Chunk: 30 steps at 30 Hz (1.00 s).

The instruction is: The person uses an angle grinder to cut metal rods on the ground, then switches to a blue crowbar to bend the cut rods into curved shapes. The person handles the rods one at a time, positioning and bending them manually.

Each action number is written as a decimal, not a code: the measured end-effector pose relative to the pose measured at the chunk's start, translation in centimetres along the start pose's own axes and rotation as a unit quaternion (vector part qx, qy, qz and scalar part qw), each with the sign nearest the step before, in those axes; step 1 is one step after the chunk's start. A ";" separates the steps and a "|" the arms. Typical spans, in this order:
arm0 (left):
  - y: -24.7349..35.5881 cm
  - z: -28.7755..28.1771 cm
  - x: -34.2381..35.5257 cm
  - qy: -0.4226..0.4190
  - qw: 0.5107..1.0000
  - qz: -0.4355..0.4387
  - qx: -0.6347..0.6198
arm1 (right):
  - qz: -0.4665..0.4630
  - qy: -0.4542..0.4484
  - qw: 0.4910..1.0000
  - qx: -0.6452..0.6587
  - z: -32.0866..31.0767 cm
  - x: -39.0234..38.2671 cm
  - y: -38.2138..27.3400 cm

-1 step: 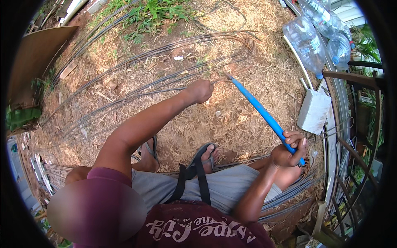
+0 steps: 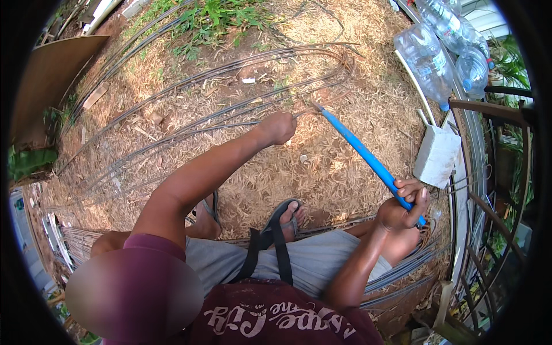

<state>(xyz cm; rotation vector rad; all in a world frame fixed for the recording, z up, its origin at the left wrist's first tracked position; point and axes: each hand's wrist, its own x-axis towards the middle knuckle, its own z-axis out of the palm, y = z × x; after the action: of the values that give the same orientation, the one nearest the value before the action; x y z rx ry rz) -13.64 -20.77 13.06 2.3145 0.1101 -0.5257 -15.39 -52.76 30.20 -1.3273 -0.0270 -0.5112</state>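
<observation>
My left hand [image 2: 280,127] is closed in a fist round a thin steel rod [image 2: 299,113]. A short piece of the rod sticks out past the fist towards the tip of a long blue bar [image 2: 363,154]. The bar has a narrow dark metal tip; whether it touches or hooks the rod is too small to tell. My right hand [image 2: 405,207] wraps round the bar's lower end, above my right knee. Long bent steel rods [image 2: 213,75] lie in loops on the ground beyond my left hand.
Dry leaves and soil cover the ground, with green plants [image 2: 210,23] at the far side. To the right are a white block [image 2: 438,155], large plastic bottles [image 2: 425,63] and a rusty metal frame [image 2: 499,215]. A brown sheet [image 2: 52,86] stands left. More rods [image 2: 402,279] lie beneath my legs.
</observation>
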 end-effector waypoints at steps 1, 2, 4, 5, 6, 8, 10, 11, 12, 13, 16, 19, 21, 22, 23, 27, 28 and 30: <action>-0.5 0.7 0.1 -0.004 1.000 0.000 -0.003 | 0.010 0.000 1.000 0.004 0.2 0.3 0.2; -1.0 1.4 0.2 -0.007 1.000 0.001 -0.007 | 0.011 0.001 1.000 -0.008 0.4 0.5 0.4; -1.5 2.8 0.4 -0.028 1.000 0.007 -0.007 | 0.012 0.002 0.999 -0.031 0.6 0.8 0.7; -1.7 3.5 0.4 -0.052 0.998 0.015 -0.013 | 0.012 -0.003 0.999 -0.034 0.6 0.8 0.8; -1.8 4.2 0.4 -0.088 0.996 0.014 -0.013 | 0.013 -0.007 0.999 -0.038 0.6 0.6 0.9; -1.7 5.2 0.7 -0.064 0.991 0.063 0.098 | 0.015 0.008 0.999 -0.044 0.5 0.2 1.2; -1.3 6.6 -0.1 -0.069 0.996 -0.055 -0.023 | 0.023 0.036 0.997 -0.062 0.2 -0.4 1.2; -1.4 7.0 -0.4 -0.066 0.997 -0.028 0.001 | 0.013 0.037 0.996 -0.074 0.1 -0.8 1.2; -1.4 7.4 -0.6 -0.064 0.998 0.008 0.021 | 0.006 0.032 0.995 -0.090 0.1 -1.1 1.2; -1.5 7.6 -0.6 -0.089 0.995 0.035 0.041 | 0.000 0.027 0.994 -0.108 0.1 -1.4 1.3; -2.0 8.3 0.0 -0.080 0.996 -0.041 -0.016 | 0.012 0.027 0.992 -0.123 0.6 -1.7 1.6; -2.4 9.5 0.4 -0.090 0.994 -0.064 -0.011 | 0.003 0.022 0.987 -0.160 1.6 -1.5 2.0; -2.6 10.2 0.3 -0.076 0.996 -0.043 0.000 | 0.002 0.024 0.985 -0.173 2.2 -1.2 2.2; -2.5 10.6 0.1 -0.072 0.996 -0.041 0.009 | -0.002 0.024 0.984 -0.178 2.4 -1.1 2.1; -2.2 11.0 -0.1 -0.080 0.996 -0.046 0.017 | -0.001 0.023 0.982 -0.188 2.6 -1.1 2.1; -1.0 11.8 -0.2 -0.115 0.986 -0.077 0.090 | -0.004 0.017 0.980 -0.198 3.1 -1.0 2.1; -0.9 11.8 0.0 -0.129 0.983 -0.073 0.111 | -0.003 0.014 0.980 -0.199 3.1 -0.9 2.1; -0.7 11.8 0.4 -0.155 0.977 -0.068 0.131 | 0.001 0.018 0.979 -0.202 3.1 -0.8 2.2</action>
<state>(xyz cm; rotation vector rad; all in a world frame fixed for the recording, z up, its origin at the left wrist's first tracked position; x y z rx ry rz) -17.42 -28.48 4.97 2.4547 0.0498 -1.0177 -14.42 -49.26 28.79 -1.7133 0.1137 -0.5574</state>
